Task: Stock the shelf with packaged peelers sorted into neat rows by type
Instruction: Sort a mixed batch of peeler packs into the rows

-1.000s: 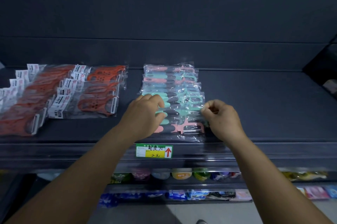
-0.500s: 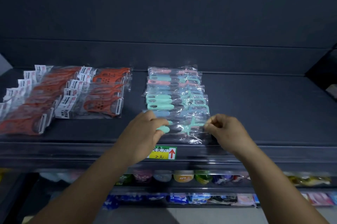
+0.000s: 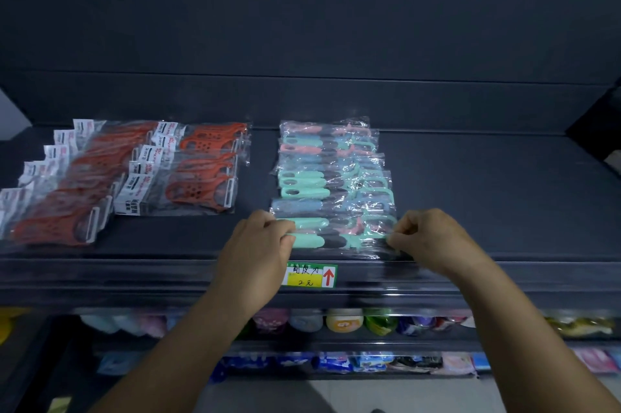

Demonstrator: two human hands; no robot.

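Peelers in clear bags lie in a pastel row on the dark shelf, directly behind the price label on the shelf's front lip. The front packet, a mint-handled peeler, sits nearest the label, close to the shelf edge.

Hand state: your left hand pinches the handle end of the front packet with curled fingers, to the left of the label's upper edge. Your right hand pinches the plastic at the blade end, to the right of and above the label. Both hands are closed on the same packet.

Risks from this position:

1. Overhang. The front packet lies near the lip above the label. If you release it further forward, it is likely to slide off onto the stock below.
2. Slippage. The bags are glossy and overlap like shingles. Pushing the front packet back too hard can ride it over the packets behind and skew the whole row.
3. Uneven pull. You grip only loose film on the right. If one hand leads, the packet twists and the row edge goes crooked.
4. Mixed types. The orange peelers form two rows to the left of the label and well behind it. Keep a clear gap, so that no pastel packet drifts left into them.
5. Film tear. A tight pinch on thin plastic may split the bag.
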